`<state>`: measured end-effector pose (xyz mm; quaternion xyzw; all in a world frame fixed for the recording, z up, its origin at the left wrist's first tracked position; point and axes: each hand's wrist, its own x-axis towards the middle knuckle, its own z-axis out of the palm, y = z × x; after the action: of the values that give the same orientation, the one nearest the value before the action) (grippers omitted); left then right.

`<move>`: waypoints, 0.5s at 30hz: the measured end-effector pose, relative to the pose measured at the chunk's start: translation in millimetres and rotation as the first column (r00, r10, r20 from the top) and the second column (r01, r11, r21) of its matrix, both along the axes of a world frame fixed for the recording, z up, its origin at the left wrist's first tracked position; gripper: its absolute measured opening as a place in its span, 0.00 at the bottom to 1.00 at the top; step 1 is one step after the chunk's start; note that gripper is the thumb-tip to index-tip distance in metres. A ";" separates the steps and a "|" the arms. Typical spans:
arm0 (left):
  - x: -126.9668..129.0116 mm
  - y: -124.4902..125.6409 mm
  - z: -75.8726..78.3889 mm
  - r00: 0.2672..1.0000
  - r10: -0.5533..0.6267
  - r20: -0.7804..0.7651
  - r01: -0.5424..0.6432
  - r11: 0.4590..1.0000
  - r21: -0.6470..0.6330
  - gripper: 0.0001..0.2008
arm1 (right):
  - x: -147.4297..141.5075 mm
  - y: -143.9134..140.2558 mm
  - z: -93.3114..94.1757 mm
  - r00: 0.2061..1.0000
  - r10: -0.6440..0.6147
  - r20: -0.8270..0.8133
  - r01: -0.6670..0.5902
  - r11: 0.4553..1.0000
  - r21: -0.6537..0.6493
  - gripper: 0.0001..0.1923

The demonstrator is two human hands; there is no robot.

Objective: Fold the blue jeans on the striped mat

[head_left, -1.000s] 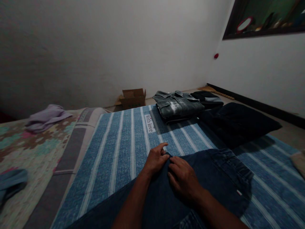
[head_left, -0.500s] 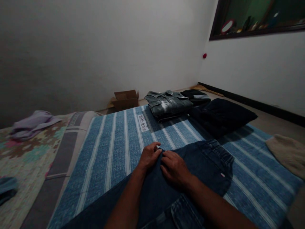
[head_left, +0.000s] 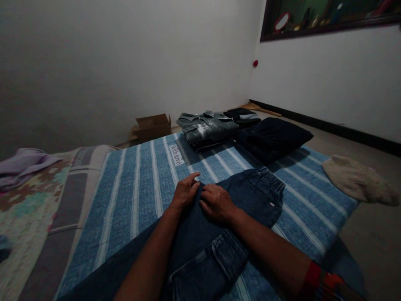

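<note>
Dark blue jeans [head_left: 191, 234] with an elastic waistband lie across a blue striped cover, the waist pointing right. My left hand [head_left: 186, 191] holds their far edge, thumb against the denim and forefinger raised a little. Close beside it, my right hand [head_left: 217, 202] grips the same edge with curled fingers, its fingertips partly hidden. Nearer to me, a flap pocket [head_left: 228, 251] shows on the leg. Part of the jeans is covered by my forearms.
Beyond the jeans lie a folded grey denim jacket [head_left: 206, 127] and folded dark clothing [head_left: 274, 140]. A beige knitted item [head_left: 357, 179] rests at the cover's right edge. A cardboard box [head_left: 153, 127] stands by the wall; lilac cloth [head_left: 25, 167] lies at left.
The view has shifted, so the scene sits further left and slightly higher. Both hands keep the same place on the jeans. A red patterned sleeve now shows at my right arm.
</note>
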<state>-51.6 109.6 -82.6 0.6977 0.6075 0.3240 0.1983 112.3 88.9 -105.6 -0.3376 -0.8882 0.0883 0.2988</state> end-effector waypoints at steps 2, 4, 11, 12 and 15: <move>-0.1 -0.9 -1.9 0.999 0.002 -0.033 -0.002 1.000 0.011 0.21 | 0.7 0.4 0.2 1.000 0.006 0.001 -0.006 1.000 0.010 0.05; 0.6 -1.1 -5.3 0.997 0.011 -0.070 -0.009 1.000 0.028 0.22 | 1.2 0.7 -0.3 1.000 0.009 0.001 -0.009 1.000 0.016 0.05; 5.2 2.5 -21.4 0.967 0.097 -0.236 -0.074 0.991 0.108 0.22 | 2.9 2.9 -3.8 1.000 0.018 0.012 -0.018 1.000 0.020 0.05; 5.4 2.9 -22.8 0.964 0.101 -0.248 -0.074 0.991 0.114 0.22 | 3.1 3.2 -4.2 1.000 0.020 0.013 -0.020 1.000 0.020 0.06; 5.6 3.5 -25.1 0.959 0.103 -0.264 -0.074 0.990 0.116 0.21 | 3.6 3.8 -5.6 1.000 0.023 0.012 -0.023 1.000 0.021 0.06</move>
<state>-46.0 113.2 -107.8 0.7169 0.6414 0.2662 0.0621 115.9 92.7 -111.2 -0.3247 -0.8947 0.0802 0.2962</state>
